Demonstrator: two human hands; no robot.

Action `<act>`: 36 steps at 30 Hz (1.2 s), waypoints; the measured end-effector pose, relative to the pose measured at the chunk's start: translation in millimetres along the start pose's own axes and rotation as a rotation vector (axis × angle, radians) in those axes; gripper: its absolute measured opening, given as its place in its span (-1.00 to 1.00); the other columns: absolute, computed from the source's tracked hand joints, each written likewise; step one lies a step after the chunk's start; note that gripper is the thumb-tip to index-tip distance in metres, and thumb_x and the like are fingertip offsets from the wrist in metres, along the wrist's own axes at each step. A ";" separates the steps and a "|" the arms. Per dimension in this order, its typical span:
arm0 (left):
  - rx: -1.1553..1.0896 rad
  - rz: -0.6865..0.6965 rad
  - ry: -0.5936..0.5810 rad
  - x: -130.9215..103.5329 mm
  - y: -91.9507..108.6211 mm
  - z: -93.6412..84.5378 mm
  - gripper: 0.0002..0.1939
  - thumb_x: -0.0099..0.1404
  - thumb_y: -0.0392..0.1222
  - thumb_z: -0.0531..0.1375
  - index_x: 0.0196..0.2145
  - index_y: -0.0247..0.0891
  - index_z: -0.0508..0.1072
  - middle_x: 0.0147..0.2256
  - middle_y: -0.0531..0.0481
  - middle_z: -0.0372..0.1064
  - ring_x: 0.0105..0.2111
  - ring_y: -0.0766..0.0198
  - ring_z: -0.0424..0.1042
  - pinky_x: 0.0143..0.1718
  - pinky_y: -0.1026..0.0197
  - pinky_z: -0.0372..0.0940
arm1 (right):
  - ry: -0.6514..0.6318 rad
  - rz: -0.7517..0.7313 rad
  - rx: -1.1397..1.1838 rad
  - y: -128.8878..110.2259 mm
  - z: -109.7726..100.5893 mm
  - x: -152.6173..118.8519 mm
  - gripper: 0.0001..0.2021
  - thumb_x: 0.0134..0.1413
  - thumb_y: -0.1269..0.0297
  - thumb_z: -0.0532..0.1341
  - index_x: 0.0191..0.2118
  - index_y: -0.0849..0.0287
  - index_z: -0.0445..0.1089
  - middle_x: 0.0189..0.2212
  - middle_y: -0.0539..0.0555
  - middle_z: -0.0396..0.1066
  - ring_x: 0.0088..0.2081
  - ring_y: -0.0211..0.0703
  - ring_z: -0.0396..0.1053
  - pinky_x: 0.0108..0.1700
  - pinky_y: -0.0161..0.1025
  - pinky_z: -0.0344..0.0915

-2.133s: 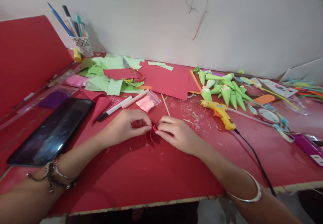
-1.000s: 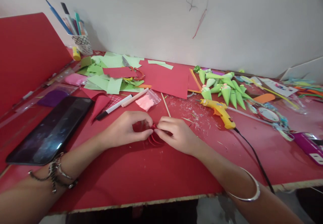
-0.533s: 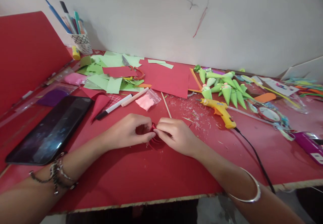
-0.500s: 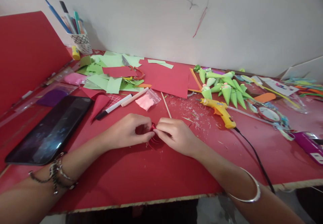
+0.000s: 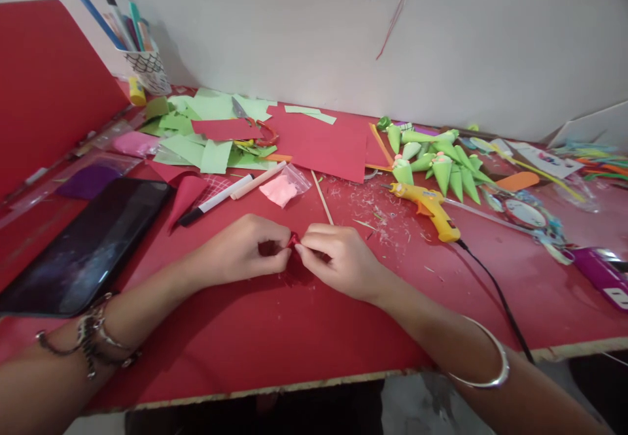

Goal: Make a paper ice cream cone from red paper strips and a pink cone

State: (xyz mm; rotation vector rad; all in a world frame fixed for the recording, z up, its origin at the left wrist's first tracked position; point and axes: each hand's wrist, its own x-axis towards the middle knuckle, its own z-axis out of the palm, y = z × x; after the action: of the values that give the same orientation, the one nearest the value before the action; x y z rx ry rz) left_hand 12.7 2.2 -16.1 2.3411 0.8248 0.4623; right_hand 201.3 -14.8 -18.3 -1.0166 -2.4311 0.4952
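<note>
Between my two hands, low over the middle of the red table, is a small, shiny red piece that looks like a ribbon (image 5: 294, 240). My left hand (image 5: 250, 248) pinches its left side between thumb and index finger. From the right, my right hand (image 5: 341, 258) pinches the same piece, its fingertips almost meeting the left ones. Much of the piece is hidden by the fingers, and its thin ends barely show against the red surface. Just beyond the hands lie a thin wooden stick (image 5: 322, 198) and a small bag of pink material (image 5: 280, 188).
A yellow glue gun (image 5: 426, 209) lies to the right, its black cord running off the front edge. Behind it are green paper cones (image 5: 441, 173). A phone (image 5: 88, 245), a marker (image 5: 216, 201), red-handled scissors (image 5: 265, 133) and green paper scraps (image 5: 216, 155) lie to the left and back.
The view has shifted slightly. Both hands keep their pinch on the red piece; their fingertips are a little further apart, showing more of it, and its thin hanging loops are less visible.
</note>
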 end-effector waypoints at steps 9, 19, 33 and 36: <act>0.001 0.031 0.009 0.4 -4.0 1.0 -0.82 0.11 -0.37 0.06 -0.61 -0.30 0.17 -0.64 0.16 0.08 -0.62 0.48 0.06 -0.59 0.41 0.00 | 0.019 0.032 0.036 -1.1 0.8 0.1 -0.72 0.08 0.37 0.00 -0.62 0.20 0.00 -0.62 -0.09 -0.01 -0.56 -0.41 0.01 -0.48 -0.38 -0.06; -0.018 0.034 0.014 0.4 -4.2 1.3 -0.80 0.12 -0.36 0.05 -0.63 -0.30 0.16 -0.64 0.16 0.06 -0.63 0.48 0.04 -0.60 0.40 -0.01 | 0.025 0.051 0.054 -0.7 1.8 0.0 -0.73 0.07 0.38 0.01 -0.61 0.19 -0.02 -0.61 -0.10 -0.01 -0.56 -0.41 0.00 -0.48 -0.38 -0.06; 0.031 0.067 0.010 0.4 -4.8 0.9 -0.79 0.13 -0.35 0.05 -0.62 -0.29 0.11 -0.64 0.16 0.04 -0.62 0.49 0.03 -0.58 0.39 -0.02 | 0.020 0.040 0.050 0.0 1.5 -0.3 -0.73 0.08 0.38 0.01 -0.60 0.19 -0.02 -0.61 -0.09 -0.01 -0.55 -0.41 0.01 -0.47 -0.38 -0.06; 0.032 0.069 0.008 1.4 -5.4 1.0 -0.78 0.14 -0.36 0.04 -0.62 -0.29 0.11 -0.64 0.16 0.03 -0.63 0.48 0.02 -0.59 0.39 -0.03 | 0.018 0.034 0.044 0.1 1.4 0.1 -0.73 0.09 0.38 0.01 -0.61 0.19 0.00 -0.60 -0.09 0.00 -0.55 -0.40 0.01 -0.48 -0.38 -0.06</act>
State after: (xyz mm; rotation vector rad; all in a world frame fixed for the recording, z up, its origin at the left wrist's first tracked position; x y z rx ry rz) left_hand 11.9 6.0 -20.2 2.4049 0.7624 0.4915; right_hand 200.6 -14.8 -19.5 -1.0415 -2.3806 0.5461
